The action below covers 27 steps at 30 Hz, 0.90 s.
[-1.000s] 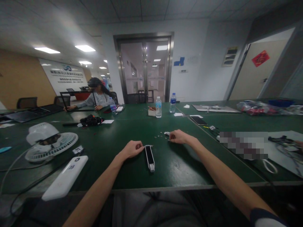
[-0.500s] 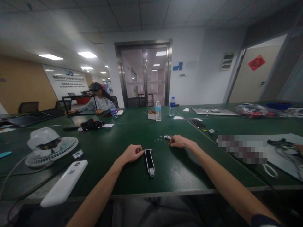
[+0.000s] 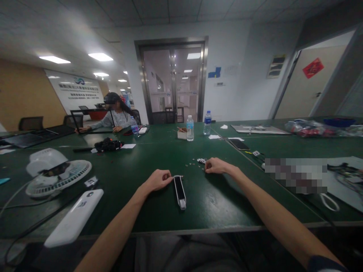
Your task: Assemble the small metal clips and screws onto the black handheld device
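Observation:
My left hand (image 3: 159, 180) rests on the green table with its fingers curled and pressed together. Its fingertips are at the upper left corner of a long, narrow device (image 3: 179, 192) with a white frame and a dark face. A tiny metal piece (image 3: 182, 176) shows at the device's far end. My right hand (image 3: 215, 165) is closed in a pinch low over the tabletop, and what lies between its fingers is hidden. Just left of it are a small white-and-dark part (image 3: 201, 161) and several tiny ring-like pieces (image 3: 190, 164).
A white fan (image 3: 59, 175) and a long white casing (image 3: 76, 217) lie at left. Two water bottles (image 3: 190, 128) and a small box (image 3: 182, 133) stand ahead. A phone (image 3: 238, 144) lies at right; boards with wires (image 3: 347, 173) are farther right. Someone (image 3: 117, 117) sits across the table.
The camera view has tilted slightly, so the background sits higher. Both hands keep nearly the same places and poses by the device and the small pieces.

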{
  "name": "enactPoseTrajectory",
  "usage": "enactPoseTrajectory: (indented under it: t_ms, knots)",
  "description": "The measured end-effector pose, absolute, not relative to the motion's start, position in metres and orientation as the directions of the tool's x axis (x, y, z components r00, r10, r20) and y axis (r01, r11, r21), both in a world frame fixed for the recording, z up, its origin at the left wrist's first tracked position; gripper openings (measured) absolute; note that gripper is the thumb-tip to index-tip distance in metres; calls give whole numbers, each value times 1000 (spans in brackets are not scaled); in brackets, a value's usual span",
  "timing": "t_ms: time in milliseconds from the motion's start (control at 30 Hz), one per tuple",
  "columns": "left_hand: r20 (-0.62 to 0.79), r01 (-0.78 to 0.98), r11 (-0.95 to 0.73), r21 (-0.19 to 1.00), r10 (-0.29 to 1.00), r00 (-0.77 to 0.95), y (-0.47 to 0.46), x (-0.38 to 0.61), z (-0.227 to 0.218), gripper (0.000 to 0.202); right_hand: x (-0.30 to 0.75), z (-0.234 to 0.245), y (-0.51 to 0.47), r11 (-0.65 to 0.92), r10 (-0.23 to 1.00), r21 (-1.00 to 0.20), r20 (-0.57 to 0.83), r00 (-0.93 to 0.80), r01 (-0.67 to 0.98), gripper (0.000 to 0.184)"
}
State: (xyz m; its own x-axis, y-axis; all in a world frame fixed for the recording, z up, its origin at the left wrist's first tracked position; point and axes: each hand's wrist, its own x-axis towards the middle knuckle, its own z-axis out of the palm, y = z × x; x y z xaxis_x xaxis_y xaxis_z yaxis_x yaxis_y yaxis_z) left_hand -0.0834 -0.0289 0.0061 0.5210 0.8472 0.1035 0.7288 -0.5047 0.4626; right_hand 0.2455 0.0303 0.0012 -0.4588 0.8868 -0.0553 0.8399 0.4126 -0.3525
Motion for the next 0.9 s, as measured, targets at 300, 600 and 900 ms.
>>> enactPoseTrajectory:
  t_ms: [300,600,900]
  knots:
    - [162,735,-520,436,848,504,-31,-83,3,36,241,4,27,392,904,-355,-23,-427,849,21]
    - [168,739,-521,427,848,502,-30,-84,1,38,236,4,27,326,928,-351,-59,-368,878,21]
    - [117,731,-518,445,843,525,-30,-83,7,37,232,0,25,408,905,-349,32,-424,844,15]
